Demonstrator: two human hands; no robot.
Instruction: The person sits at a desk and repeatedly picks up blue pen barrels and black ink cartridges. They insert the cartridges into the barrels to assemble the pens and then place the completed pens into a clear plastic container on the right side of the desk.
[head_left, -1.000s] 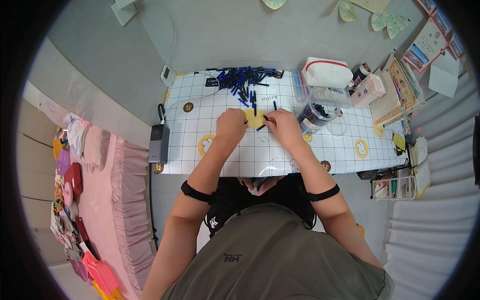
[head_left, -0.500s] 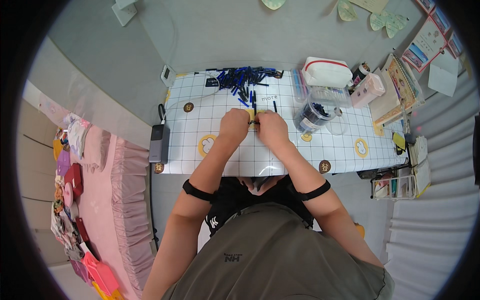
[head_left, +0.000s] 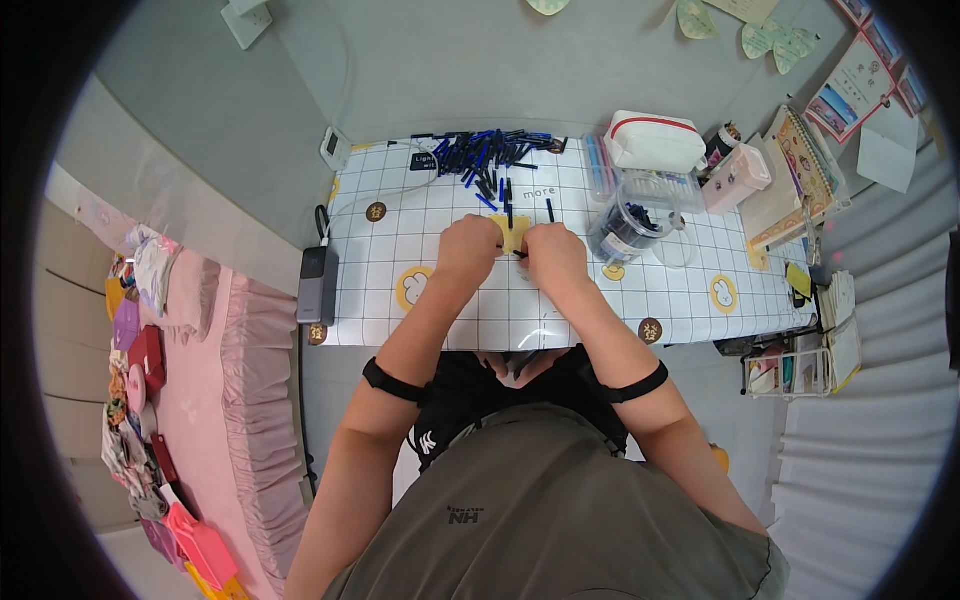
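Over the middle of the white grid-patterned tabletop [head_left: 380, 250], my two hands face each other with a small gap between them. My right hand [head_left: 560, 258] is closed in a pinch, and a short black stick [head_left: 520, 254] pokes out of its fingertips toward the left. The fingers of my left hand [head_left: 470, 252] are pressed together too; what they hold is hidden or too small to name. A yellow printed patch shows between the hands. Just beyond lie loose black sticks [head_left: 510, 190], leading to a heap of dark blue and black sticks [head_left: 490, 152] at the far edge.
To the right stands a clear round tub [head_left: 625, 238] holding similar dark pieces, its clear lid [head_left: 676, 250] beside it. Behind are a white pouch [head_left: 655, 143] and a pink box [head_left: 738, 180]. A grey power bank [head_left: 319, 285] with a cable sits at the left edge.
My hands have moved slightly apart, the right one shifting right and a little nearer. The dark piece that spanned the gap now shows only at my right fingertips.
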